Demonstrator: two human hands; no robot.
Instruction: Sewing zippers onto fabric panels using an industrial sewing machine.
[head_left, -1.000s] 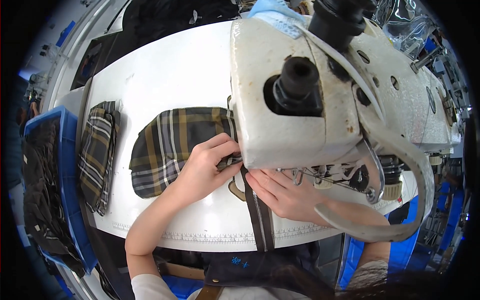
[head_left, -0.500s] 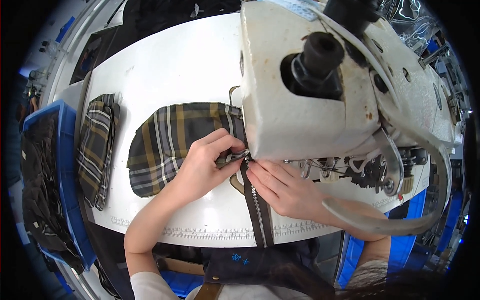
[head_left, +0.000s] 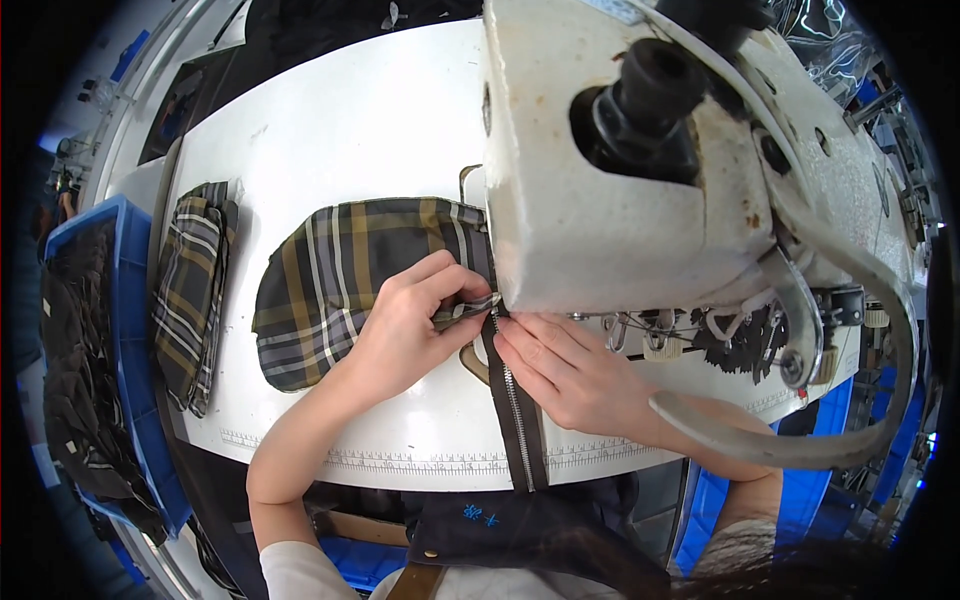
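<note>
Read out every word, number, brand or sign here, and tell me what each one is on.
Blue characters on the dark cloth at the lap: visible, but I won't copy them.
Ruler scale along the white table: any numbers are too small to read.
Sewing machine, plaid fabric, zipper: no lettering I can make out.

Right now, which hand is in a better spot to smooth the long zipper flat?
Probably the right hand: it rests spread out along the metal-toothed zipper. The left hand is busy pinching the edge of the plaid fabric piece.
</note>
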